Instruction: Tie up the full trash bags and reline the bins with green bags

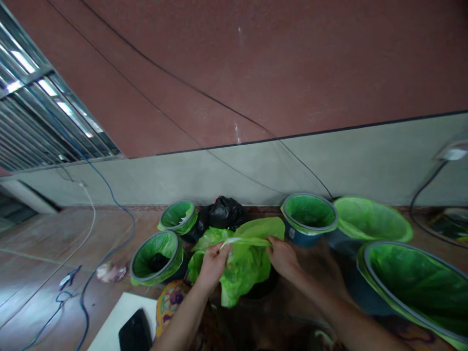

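Just in front of the black bag [227, 212] | we hold a green plastic bag [246, 273] stretched between left hand [214, 263] and right hand [284, 257], fingers of both pinching its edge | we judge it could tear if we tug unevenly

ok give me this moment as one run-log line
left hand: holds edge of green bag | right hand: holds same edge | nearby: lined bins, black bag

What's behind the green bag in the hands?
A black plastic bag, near the wall. The green bag, held by the left hand and right hand, covers its lower part; anything else there is hidden.
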Available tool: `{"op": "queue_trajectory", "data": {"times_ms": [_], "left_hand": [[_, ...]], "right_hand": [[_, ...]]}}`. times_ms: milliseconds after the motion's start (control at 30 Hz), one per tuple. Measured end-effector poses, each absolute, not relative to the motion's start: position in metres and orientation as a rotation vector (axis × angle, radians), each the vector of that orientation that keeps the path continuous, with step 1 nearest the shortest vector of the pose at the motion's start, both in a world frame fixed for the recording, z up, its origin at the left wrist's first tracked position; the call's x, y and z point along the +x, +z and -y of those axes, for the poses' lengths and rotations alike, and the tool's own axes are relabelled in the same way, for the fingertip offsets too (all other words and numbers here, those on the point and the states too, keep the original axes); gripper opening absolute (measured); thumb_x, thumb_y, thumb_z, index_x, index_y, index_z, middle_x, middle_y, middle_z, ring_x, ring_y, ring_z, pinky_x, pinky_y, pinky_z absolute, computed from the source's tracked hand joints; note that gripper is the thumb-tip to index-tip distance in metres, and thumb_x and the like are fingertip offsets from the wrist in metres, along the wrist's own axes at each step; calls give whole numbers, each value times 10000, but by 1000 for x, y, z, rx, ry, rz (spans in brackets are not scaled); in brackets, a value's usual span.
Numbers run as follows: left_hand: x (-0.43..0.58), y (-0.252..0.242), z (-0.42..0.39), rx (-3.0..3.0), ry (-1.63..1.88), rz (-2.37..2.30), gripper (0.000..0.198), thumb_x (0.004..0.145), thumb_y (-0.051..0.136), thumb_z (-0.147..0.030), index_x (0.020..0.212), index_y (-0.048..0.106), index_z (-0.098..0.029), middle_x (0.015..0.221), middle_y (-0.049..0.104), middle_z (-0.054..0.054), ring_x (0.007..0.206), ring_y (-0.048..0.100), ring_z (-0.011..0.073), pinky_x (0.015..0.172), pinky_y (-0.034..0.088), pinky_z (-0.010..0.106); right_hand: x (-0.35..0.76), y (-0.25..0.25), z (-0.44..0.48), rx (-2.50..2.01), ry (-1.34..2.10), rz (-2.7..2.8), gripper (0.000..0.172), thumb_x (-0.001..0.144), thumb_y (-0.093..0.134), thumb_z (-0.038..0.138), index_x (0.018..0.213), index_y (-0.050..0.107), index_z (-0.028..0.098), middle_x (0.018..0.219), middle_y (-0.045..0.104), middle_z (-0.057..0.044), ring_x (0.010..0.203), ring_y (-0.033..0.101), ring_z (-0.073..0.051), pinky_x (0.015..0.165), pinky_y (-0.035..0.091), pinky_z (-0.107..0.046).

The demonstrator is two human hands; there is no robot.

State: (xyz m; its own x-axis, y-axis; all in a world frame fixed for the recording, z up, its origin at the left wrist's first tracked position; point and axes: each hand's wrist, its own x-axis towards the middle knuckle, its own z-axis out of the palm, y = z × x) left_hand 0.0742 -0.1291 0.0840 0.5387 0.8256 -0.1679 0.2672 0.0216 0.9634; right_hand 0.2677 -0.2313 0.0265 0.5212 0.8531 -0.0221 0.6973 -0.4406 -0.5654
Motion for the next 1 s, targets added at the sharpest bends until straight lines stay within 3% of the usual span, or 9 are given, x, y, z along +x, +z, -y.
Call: {"op": "queue_trajectory", "data": {"times_ms": [100, 300, 433, 633, 767, 900, 1000], "left_hand": [[45, 71, 110, 1684, 500, -1055, 328, 706, 641, -465, 598, 605, -157, 498, 448, -56, 468, 367, 74, 464, 292, 195], [-2, 53, 87, 2047, 496, -1346, 137, 743, 557, -216, 735, 687, -176, 742, 676, 17, 711, 611, 166, 647, 444, 233], [-6, 52, 86, 2156, 528, -1737, 236, 742, 514, -113, 889, 692, -160, 894, 713, 78, 843, 660, 212, 746, 464, 268], [-3, 49, 89, 2033, 472, -2011, 340, 792, 491, -199, 1079, 662, -134, 834, 730, 120, 808, 691, 279, 679, 477, 312], [-3, 38, 85, 1809, 650, -1914, 349, 796, 466, -211, 1055, 680, -117, 810, 733, 113, 732, 689, 248, 628, 487, 290], [-3, 33, 79, 1660, 760, -1802, 425, 809, 431, -191, 1175, 629, -107, 789, 727, 91, 612, 671, 209, 583, 489, 279], [-6, 35, 76, 1751, 612, -1885, 498, 787, 438, -132, 1266, 566, -83, 794, 729, 106, 674, 692, 231, 618, 495, 285]], "right_hand": [[301, 29, 233, -2369, 366, 1216, 316, 828, 441, 141, 1042, 672, 165, 979, 724, -101, 924, 658, -216, 833, 451, -312], [343, 33, 248, -2354, 260, 1090, 313, 770, 479, 157, 931, 739, 223, 952, 748, -48, 889, 662, -217, 781, 448, -299], [356, 28, 255, -2442, 175, 1016, 379, 704, 481, 105, 945, 750, 218, 956, 752, -62, 876, 668, -228, 736, 448, -296], [361, 27, 268, -2596, 139, 978, 371, 683, 508, 129, 958, 740, 220, 858, 746, -73, 829, 674, -239, 663, 433, -293], [354, 34, 271, -2513, 204, 937, 341, 739, 488, 186, 990, 718, 196, 855, 742, -97, 825, 673, -250, 669, 443, -303], [343, 39, 269, -2280, 140, 832, 417, 821, 397, 233, 1171, 617, 174, 962, 739, -106, 874, 675, -236, 708, 477, -298], [336, 33, 272, -2366, 108, 898, 549, 791, 406, 158, 1333, 491, 145, 928, 737, -126, 837, 688, -242, 732, 481, -327]]}}
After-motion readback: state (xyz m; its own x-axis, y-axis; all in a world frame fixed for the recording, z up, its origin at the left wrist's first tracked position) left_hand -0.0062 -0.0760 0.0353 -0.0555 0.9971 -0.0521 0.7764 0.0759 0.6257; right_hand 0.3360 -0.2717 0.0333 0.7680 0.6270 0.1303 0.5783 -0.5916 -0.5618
